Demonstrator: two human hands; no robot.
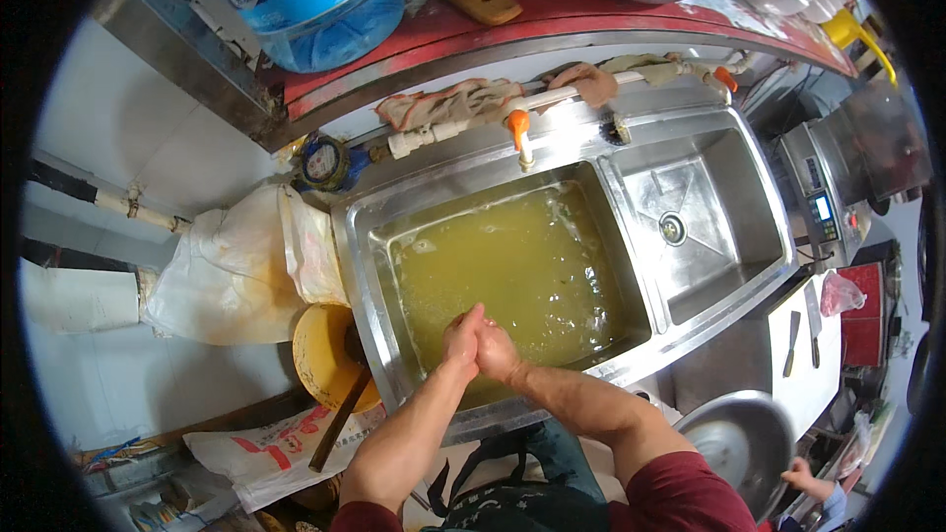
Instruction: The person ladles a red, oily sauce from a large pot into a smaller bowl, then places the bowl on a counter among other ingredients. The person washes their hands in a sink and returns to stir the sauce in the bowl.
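Note:
My left hand (461,343) and my right hand (497,349) are pressed together over the near part of a stainless steel sink basin (635,295). Cloudy yellow-green water (502,251) with some foam fills much of this basin. The two palms touch and partly hide each other; no object shows between them. Above the basin's far edge is a white tap with an orange handle (519,125). The smaller basin (687,185), on the right, shows its drain strainer (672,227).
A yellow bucket (310,355) with a wooden handle (340,421) stands left. Two knives (792,343) lie on a white board (783,384) at right. At lower right, another person's hand (805,479) is beside a large metal bowl (739,436). A red shelf (576,29) overhangs the back.

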